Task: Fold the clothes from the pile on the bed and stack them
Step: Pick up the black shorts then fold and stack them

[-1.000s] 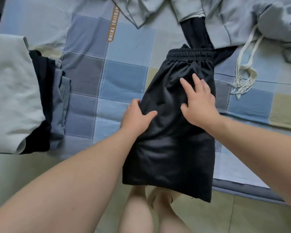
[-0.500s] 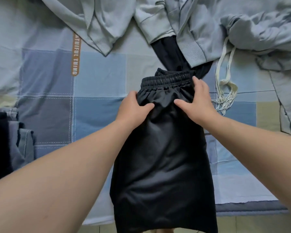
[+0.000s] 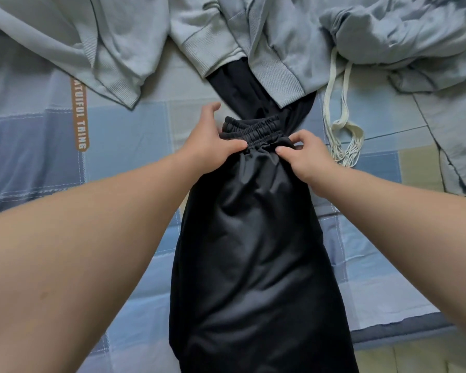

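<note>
Black shorts (image 3: 256, 251), folded lengthwise, lie on the checked bedsheet (image 3: 124, 135) with the elastic waistband at the far end and the legs running off the near edge. My left hand (image 3: 207, 142) grips the waistband's left end, thumb on top and fingers behind it. My right hand (image 3: 304, 154) pinches the right end of the waistband with curled fingers. Both hands bunch the waistband inward. Beyond the shorts lies the pile: pale grey-blue sweatshirts (image 3: 151, 36) over a black garment (image 3: 242, 90).
A cream drawstring (image 3: 342, 125) with frayed ends trails from the grey-blue garment (image 3: 404, 33) at the right. An orange printed label (image 3: 79, 114) marks the sheet at the left. The bed's near edge (image 3: 404, 332) and floor show at the bottom right.
Both hands slid up the shorts from the middle to the waistband and took hold of its ends. The view moved forward, and the folded stack at the left left the frame.
</note>
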`<state>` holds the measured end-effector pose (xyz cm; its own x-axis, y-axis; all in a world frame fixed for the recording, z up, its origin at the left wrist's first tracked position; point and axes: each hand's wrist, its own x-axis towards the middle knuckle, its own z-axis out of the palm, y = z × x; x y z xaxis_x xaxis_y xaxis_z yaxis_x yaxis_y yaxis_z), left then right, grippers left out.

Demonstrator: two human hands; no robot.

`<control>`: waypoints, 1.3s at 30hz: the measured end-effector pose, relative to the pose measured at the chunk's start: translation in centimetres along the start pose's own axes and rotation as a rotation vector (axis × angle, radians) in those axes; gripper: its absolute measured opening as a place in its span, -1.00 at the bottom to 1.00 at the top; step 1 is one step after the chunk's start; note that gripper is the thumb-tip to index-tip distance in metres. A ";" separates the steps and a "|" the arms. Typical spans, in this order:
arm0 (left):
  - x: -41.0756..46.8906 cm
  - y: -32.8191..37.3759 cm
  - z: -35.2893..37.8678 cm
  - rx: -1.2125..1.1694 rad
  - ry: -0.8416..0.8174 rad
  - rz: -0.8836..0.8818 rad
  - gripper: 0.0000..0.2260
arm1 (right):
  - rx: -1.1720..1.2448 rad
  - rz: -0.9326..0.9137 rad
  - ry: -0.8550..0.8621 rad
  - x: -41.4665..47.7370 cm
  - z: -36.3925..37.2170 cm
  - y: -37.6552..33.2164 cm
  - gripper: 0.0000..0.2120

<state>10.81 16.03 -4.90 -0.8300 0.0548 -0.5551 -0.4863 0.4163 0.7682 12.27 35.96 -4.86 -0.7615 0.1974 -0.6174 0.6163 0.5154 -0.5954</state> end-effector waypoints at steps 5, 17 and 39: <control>-1.4 1.3 -1.2 -0.036 -0.029 -0.076 -0.62 | 0.160 -0.061 -0.028 -1.8 -1.2 -1.3 -0.59; -21.4 0.4 0.9 0.471 0.127 0.286 -0.75 | -0.576 -0.805 -0.172 -15.5 -5.6 2.8 -0.76; -33.9 -14.7 13.5 0.731 0.136 0.243 -0.56 | -0.657 -0.516 -0.064 -22.7 -3.2 22.3 -0.65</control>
<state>49.78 20.31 -1.72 -0.9392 0.1291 -0.3182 -0.0223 0.9017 0.4318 42.67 45.62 -2.48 -0.8908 -0.2340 -0.3894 -0.0640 0.9132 -0.4023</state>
